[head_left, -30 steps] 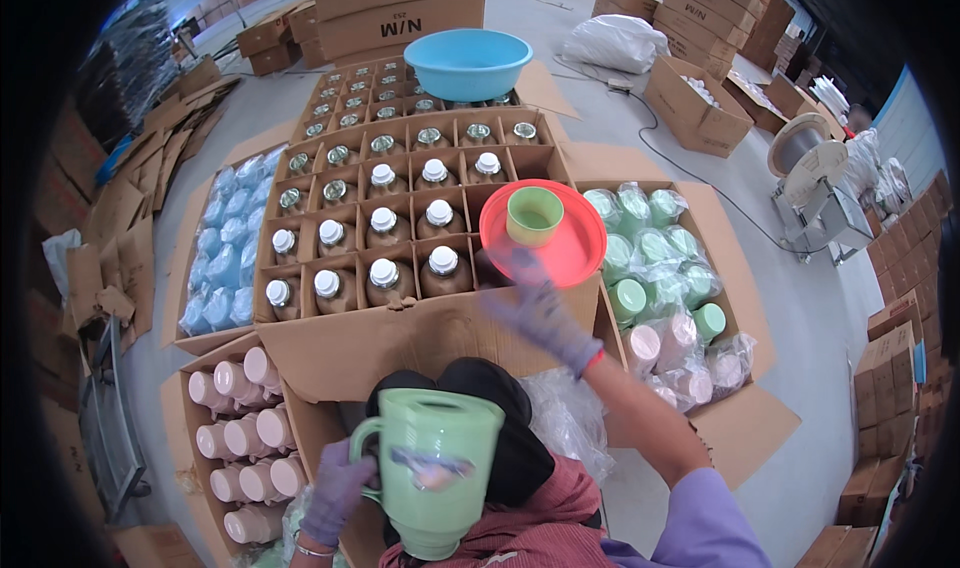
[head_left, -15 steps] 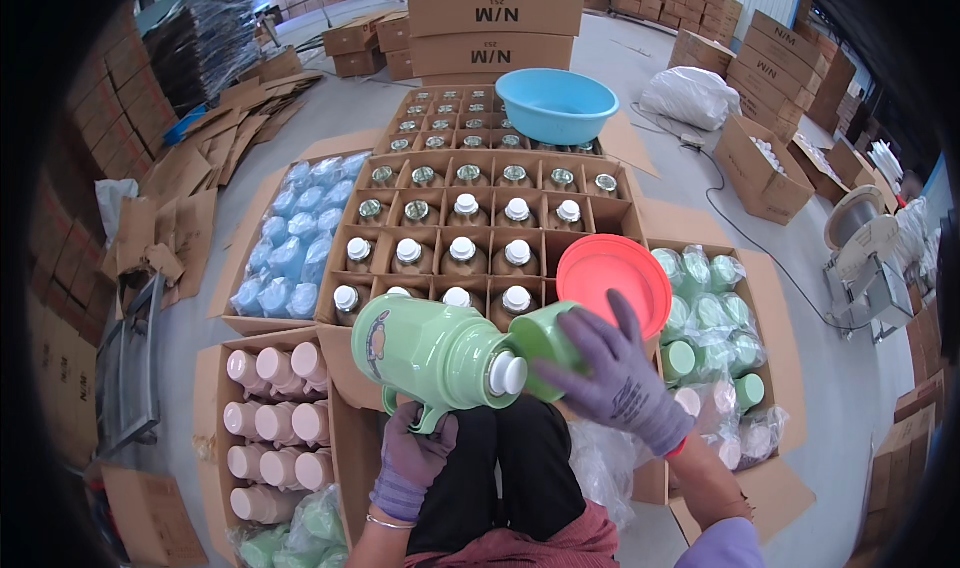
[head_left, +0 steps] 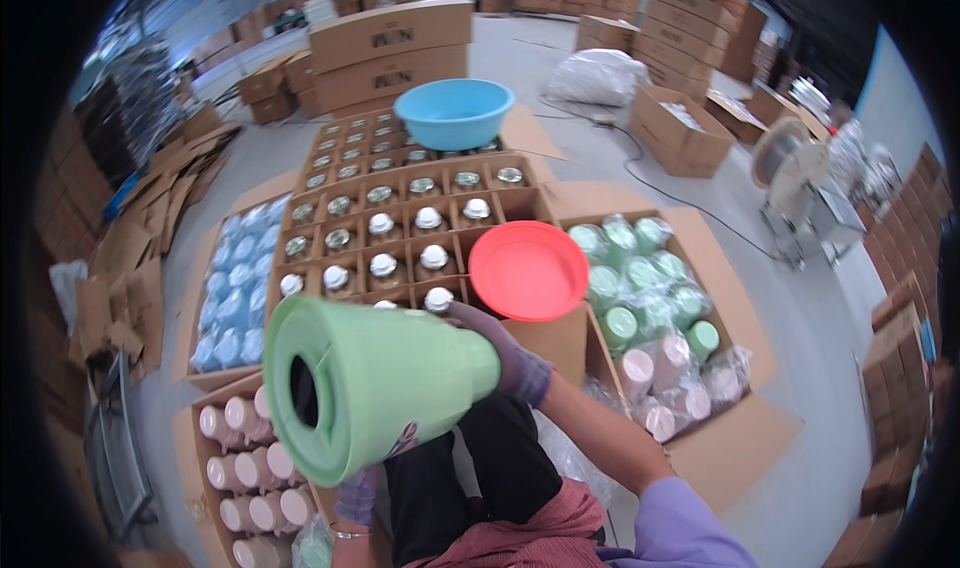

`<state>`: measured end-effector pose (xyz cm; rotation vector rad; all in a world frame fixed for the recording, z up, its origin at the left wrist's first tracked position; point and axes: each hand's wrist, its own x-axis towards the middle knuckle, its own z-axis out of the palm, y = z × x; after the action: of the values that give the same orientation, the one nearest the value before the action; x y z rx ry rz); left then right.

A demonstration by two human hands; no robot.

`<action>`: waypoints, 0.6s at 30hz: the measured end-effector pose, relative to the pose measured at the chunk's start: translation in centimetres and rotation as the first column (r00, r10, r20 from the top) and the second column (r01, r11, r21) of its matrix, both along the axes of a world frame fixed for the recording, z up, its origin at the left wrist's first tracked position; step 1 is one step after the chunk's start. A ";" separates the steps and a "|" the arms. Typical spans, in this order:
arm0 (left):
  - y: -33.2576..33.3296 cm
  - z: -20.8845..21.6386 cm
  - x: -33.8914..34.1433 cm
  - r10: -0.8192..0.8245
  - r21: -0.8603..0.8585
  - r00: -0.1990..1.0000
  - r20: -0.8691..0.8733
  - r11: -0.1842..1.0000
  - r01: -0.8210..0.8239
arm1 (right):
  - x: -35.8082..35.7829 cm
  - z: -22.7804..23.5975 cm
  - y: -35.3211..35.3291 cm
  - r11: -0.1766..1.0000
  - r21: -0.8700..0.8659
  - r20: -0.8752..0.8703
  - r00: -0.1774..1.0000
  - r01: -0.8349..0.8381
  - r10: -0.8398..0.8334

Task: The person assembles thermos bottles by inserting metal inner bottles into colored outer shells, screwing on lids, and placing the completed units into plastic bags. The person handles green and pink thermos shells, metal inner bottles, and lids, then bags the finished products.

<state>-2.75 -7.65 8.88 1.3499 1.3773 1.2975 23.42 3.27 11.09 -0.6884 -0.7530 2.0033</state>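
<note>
A light green thermos flask (head_left: 400, 373) is tipped on its side above my lap. Its broad base, with a dark round opening in the middle, faces up toward the left. My right hand (head_left: 518, 364), in a purple glove, is closed round the narrow cap end; its fingertips are hidden behind the flask. Below the body, my left hand (head_left: 357, 498) supports the flask near its handle side, with the fingers mostly covered. The white stopper is out of sight. Close by, a red basin (head_left: 530, 308) lies over the divided carton (head_left: 520, 200) of glass liners, several with white stoppers.
A blue basin (head_left: 455, 133) rests on another divided carton behind. Blue wrapped pieces (head_left: 236, 293) fill a left carton; pink cups (head_left: 268, 511) stand nearer. At right, a carton (head_left: 745, 348) holds green and pink wrapped cups. A cable (head_left: 690, 203) crosses the floor.
The flask has swung so its base faces up and left. My right hand has brought the green cup onto the neck end. The view has turned to the right.
</note>
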 end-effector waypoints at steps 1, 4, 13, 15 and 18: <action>-0.1 0.0 -0.1 -0.014 0.012 0.999 -0.030 1.000 0.015 | 0.2 0.3 0.9 0.983 -0.141 -0.094 0.990 -0.117 0.105; -0.1 -0.3 0.3 -0.017 0.067 0.985 -0.171 0.997 0.029 | -0.7 -0.2 1.5 0.957 -0.231 -0.021 0.984 -0.175 0.175; -4.6 -4.0 -4.5 -0.252 0.175 0.414 -0.875 0.632 0.755 | 5.8 -2.0 -5.1 0.894 0.444 0.516 0.833 -0.061 -0.199; -7.1 -2.6 -6.1 -0.436 -0.018 0.491 -0.755 0.761 0.649 | 11.8 -3.4 -5.4 0.874 0.428 0.454 0.782 0.229 -0.427; -9.1 -3.0 -7.0 -0.338 -0.184 0.868 -0.363 0.939 0.289 | 22.3 -8.9 -3.9 0.559 0.356 0.437 0.395 0.749 -0.808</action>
<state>-9.76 -16.78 5.92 1.7262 1.3926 0.7366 45.69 -0.66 2.16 -1.3180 -0.6540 0.8424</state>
